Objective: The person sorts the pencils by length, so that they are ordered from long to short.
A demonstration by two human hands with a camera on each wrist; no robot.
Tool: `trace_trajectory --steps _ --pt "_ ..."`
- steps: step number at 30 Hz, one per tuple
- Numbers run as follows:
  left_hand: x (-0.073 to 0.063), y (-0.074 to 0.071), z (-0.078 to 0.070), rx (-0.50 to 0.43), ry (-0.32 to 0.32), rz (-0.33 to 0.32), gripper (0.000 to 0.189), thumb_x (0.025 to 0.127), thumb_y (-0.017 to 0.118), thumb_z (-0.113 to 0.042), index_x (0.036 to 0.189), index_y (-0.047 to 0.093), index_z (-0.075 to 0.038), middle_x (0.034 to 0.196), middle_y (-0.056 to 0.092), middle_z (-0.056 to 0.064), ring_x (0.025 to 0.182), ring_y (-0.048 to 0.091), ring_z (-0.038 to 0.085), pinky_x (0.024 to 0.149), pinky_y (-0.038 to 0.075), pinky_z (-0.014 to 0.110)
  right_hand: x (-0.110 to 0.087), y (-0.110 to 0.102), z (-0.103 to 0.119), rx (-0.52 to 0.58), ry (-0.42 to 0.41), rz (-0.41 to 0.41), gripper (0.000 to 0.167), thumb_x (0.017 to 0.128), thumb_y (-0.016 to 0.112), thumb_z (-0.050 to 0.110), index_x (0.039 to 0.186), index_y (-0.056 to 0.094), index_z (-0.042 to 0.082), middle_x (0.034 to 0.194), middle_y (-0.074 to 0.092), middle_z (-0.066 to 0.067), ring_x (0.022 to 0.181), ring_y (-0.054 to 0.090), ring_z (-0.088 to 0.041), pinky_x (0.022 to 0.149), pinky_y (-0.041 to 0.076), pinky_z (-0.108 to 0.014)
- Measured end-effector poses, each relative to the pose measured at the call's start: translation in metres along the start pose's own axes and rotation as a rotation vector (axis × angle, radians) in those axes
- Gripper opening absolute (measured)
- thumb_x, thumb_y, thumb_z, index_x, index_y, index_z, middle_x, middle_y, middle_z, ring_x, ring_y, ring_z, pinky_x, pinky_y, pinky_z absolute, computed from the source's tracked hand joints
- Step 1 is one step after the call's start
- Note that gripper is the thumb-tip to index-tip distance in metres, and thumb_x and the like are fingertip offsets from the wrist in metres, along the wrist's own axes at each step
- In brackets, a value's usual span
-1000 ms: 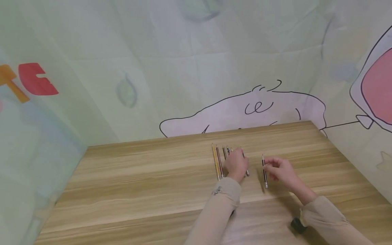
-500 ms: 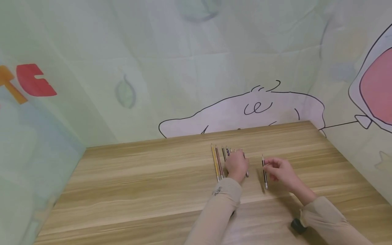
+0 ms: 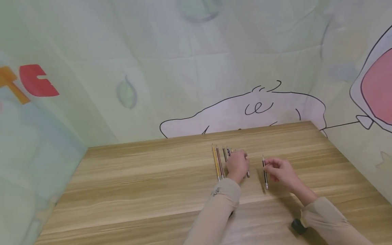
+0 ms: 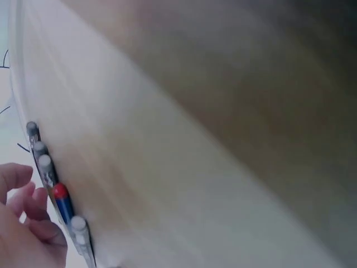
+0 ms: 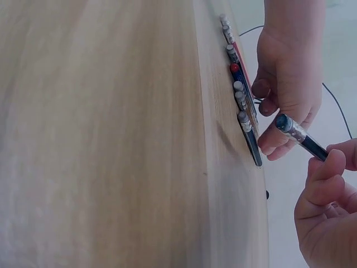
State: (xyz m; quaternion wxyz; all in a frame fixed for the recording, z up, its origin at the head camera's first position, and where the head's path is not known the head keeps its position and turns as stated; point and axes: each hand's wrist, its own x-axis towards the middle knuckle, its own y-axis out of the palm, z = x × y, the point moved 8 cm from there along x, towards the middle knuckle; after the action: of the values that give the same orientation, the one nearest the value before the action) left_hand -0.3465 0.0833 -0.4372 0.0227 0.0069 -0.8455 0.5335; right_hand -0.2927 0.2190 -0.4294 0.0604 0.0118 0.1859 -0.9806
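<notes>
My right hand pinches a black pencil between thumb and fingers, its silvery eraser end toward me and its tip away. A shadow lies on the table beside it. My left hand bends down over a row of pencils, fingertips right at the far ends of the rightmost ones. I cannot tell whether it grips one. At the row's left end lie a yellow pencil and a dark red pencil. The right wrist view shows a blue pencil with a red end and a black pencil at the row's right end.
The wood-grain table ends at the back against a printed cloth backdrop with cartoon drawings. A small black object shows at the right sleeve's cuff.
My left fingertips have shifted slightly and now cover the far end of the rightmost pencil in the row. The right hand holds its pencil almost still.
</notes>
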Motion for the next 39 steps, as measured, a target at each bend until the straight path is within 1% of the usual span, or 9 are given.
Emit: trace_trajectory --steps 5,8,13,22,25,27,29,32,39 --pt "-0.001 -0.003 -0.002 0.018 0.093 0.022 0.014 0.08 0.062 -0.027 0.093 0.067 -0.029 0.096 0.065 -0.011 0.082 0.06 0.006 0.052 0.04 0.016 0.001 0.0 -0.001 -0.006 0.008 -0.002 0.03 0.083 0.055 0.007 0.105 0.049 -0.014 0.066 0.054 0.002 0.047 0.043 -0.005 0.043 0.039 -0.023" --pt "-0.002 -0.003 -0.004 0.069 0.142 0.053 0.014 0.081 0.061 -0.029 0.093 0.067 -0.032 0.1 0.065 -0.014 0.087 0.061 0.006 0.054 0.042 0.016 0.002 0.001 -0.001 -0.007 0.015 -0.003 0.03 0.083 0.054 0.007 0.105 0.049 -0.013 0.066 0.054 0.003 0.047 0.044 -0.005 0.043 0.04 -0.023" --pt "-0.003 0.0 -0.006 0.113 0.192 0.094 0.015 0.082 0.06 -0.03 0.095 0.066 -0.034 0.103 0.063 -0.017 0.089 0.06 0.005 0.052 0.04 0.016 0.001 0.001 0.0 -0.006 0.019 -0.004 0.03 0.083 0.054 0.006 0.105 0.049 -0.014 0.066 0.054 0.004 0.047 0.044 -0.006 0.043 0.04 -0.023" --pt "-0.004 0.0 -0.002 0.101 0.198 0.098 0.015 0.083 0.058 -0.027 0.093 0.068 -0.031 0.096 0.064 -0.013 0.079 0.057 0.005 0.048 0.038 0.017 0.002 0.002 0.0 0.0 0.016 0.002 0.032 0.083 0.054 0.007 0.106 0.048 -0.014 0.066 0.053 0.006 0.047 0.045 -0.006 0.044 0.04 -0.023" --pt "-0.004 -0.001 0.001 0.069 0.173 0.119 0.019 0.083 0.057 -0.026 0.099 0.066 -0.031 0.104 0.062 -0.013 0.09 0.057 0.006 0.055 0.044 0.019 0.002 0.002 -0.001 0.0 0.02 0.003 0.032 0.083 0.054 0.008 0.106 0.048 -0.014 0.065 0.053 0.007 0.048 0.045 -0.006 0.044 0.04 -0.023" --pt "-0.004 -0.001 0.002 0.064 0.161 0.134 0.023 0.083 0.057 -0.028 0.104 0.064 -0.032 0.113 0.059 -0.013 0.101 0.055 0.007 0.065 0.047 0.021 0.003 0.002 -0.002 0.003 0.019 0.005 0.032 0.083 0.054 0.008 0.106 0.048 -0.014 0.065 0.053 0.007 0.048 0.045 -0.006 0.044 0.04 -0.022" --pt "-0.003 -0.001 0.003 0.072 0.167 0.143 0.026 0.082 0.058 -0.031 0.107 0.061 -0.032 0.118 0.056 -0.012 0.109 0.051 0.008 0.076 0.047 0.023 0.003 0.002 -0.002 0.005 0.019 0.007 0.032 0.083 0.054 0.008 0.106 0.048 -0.014 0.065 0.053 0.007 0.048 0.045 -0.006 0.044 0.04 -0.022" --pt "-0.003 0.0 0.004 0.093 0.18 0.147 0.027 0.081 0.06 -0.033 0.109 0.06 -0.033 0.121 0.055 -0.012 0.112 0.049 0.008 0.085 0.045 0.025 0.003 0.002 -0.003 0.007 0.017 0.006 0.032 0.083 0.055 0.008 0.106 0.048 -0.014 0.066 0.054 0.007 0.048 0.045 -0.005 0.044 0.04 -0.022" --pt "-0.002 0.004 0.006 0.086 0.175 0.155 0.029 0.08 0.061 -0.032 0.109 0.059 -0.032 0.123 0.053 -0.011 0.113 0.049 0.009 0.088 0.044 0.029 0.004 0.001 -0.002 -0.006 0.033 0.002 0.033 0.084 0.055 0.009 0.107 0.048 -0.013 0.067 0.054 0.006 0.048 0.045 -0.006 0.044 0.04 -0.023"
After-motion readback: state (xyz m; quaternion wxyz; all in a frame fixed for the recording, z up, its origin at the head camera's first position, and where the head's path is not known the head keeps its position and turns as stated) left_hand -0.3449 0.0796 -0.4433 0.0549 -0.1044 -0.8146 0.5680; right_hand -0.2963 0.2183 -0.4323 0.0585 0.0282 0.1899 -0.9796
